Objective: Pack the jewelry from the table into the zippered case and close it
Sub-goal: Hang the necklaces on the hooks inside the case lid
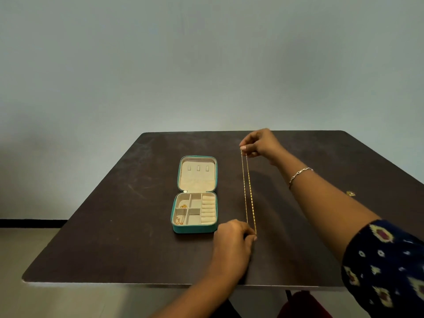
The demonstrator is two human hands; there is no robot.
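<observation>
Chain (251,191): gold, doubled, drawn taut in two strands above the tabletop (114,226), just right of the open case (195,228). Left hand (234,237) pinches the near end, right hand (260,144) the far end.

Risks:
- A fine strand slips from either pinch, and the chain drops in a heap and knots.
- Lowered loose, it tangles with pieces already in the left cells.
- It trails over the rim and fouls the zipper.
- Small gold piece (350,193) far right is easily overlooked.
</observation>
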